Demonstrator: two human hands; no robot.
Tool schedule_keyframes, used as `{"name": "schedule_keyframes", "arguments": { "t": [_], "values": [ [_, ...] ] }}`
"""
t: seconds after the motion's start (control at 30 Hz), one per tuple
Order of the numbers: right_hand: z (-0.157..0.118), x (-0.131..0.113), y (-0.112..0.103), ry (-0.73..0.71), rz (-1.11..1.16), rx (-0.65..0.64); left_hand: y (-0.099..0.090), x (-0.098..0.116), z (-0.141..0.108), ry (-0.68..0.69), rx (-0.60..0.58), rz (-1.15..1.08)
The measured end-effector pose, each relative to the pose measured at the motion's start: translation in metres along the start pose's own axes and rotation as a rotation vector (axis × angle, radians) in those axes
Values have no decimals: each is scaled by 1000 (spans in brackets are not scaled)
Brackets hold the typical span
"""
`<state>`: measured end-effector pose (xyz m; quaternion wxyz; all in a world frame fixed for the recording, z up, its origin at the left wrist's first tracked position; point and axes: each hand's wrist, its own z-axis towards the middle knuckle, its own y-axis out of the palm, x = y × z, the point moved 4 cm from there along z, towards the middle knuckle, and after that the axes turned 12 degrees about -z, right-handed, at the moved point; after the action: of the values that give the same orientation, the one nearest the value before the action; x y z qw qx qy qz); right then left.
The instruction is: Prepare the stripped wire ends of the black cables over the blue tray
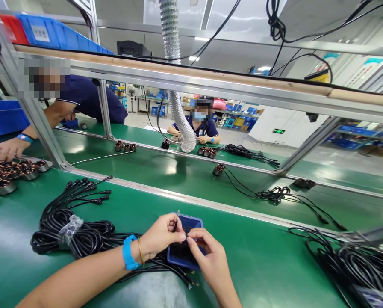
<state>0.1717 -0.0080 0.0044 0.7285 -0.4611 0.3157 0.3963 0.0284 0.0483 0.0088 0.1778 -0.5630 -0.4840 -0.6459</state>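
My left hand [162, 235], with a blue band and a gold-coloured bangle at its wrist, is closed on a thin black tool [176, 221] with a shiny metal end. Thumb and finger of my right hand [209, 252] pinch together close to the left fingertips; what lies between them is too small and dark to name. Both hands are over a small blue bin [193, 221] holding black pieces that I cannot make out clearly. Beside my left forearm lies a bundle of black cables [71, 231] bound with clear plastic, and loose cable ends [188, 280] stick out below the bin.
Copper-wound motor stators [15, 173] crowd the left edge, where a co-worker's hand [10, 147] reaches in. More cables [355, 265] lie at right. A metal frame rail [178, 197] crosses the green table. Another person [199, 126] sits opposite, behind a hanging silver duct [178, 107].
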Motion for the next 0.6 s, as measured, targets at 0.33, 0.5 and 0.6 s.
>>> {"name": "schedule_keyframes", "arguments": {
  "t": [0.33,0.5,0.6],
  "values": [
    [5,-12,-9,-83,-238,-397,-2,1,3,-40,64,-76],
    [14,2,34,-105,-791,-393,0,-6,4,-44,42,-123],
    [14,6,44,-119,-804,-377,1,-5,3,-15,32,-90]
  ]
}}
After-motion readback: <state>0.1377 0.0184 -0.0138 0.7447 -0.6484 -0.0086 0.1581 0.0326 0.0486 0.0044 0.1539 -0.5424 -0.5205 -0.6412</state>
